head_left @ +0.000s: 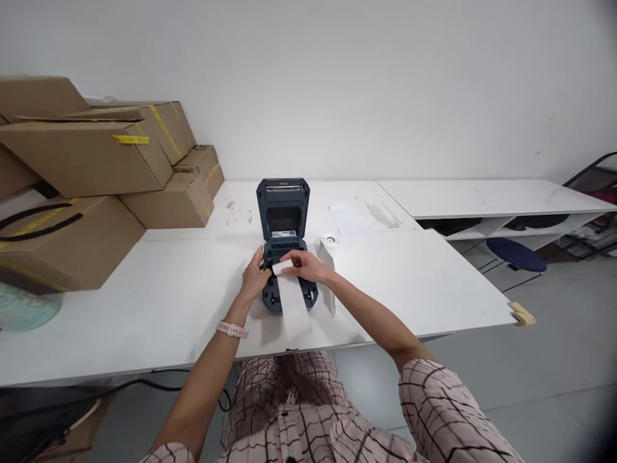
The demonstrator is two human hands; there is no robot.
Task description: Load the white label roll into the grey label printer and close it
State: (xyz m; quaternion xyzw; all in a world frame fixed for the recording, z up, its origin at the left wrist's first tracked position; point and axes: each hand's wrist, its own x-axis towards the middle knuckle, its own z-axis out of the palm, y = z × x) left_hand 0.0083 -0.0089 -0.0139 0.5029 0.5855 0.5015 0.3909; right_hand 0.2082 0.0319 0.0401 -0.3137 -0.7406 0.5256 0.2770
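A dark label printer (268, 299) stands on the white table with its lid (283, 206) raised and tilted back. My right hand (306, 265) reaches over the printer's open bay and pinches a small white paper roll (281, 267) between thumb and fingers. From that roll a paper strip (294, 308) hangs over the printer's front towards me. My left hand (255, 276) grips the left side of the printer, its thumb inside the bay near the roll's left end. What the thumb presses there is too small to make out.
Stacked cardboard boxes (87, 154) fill the table's left side. Right of the printer lie a white roll (330, 240) and a loose curled strip (328, 276). The table's front edge (376, 341) is close to me. A blue stool (515, 253) stands at right.
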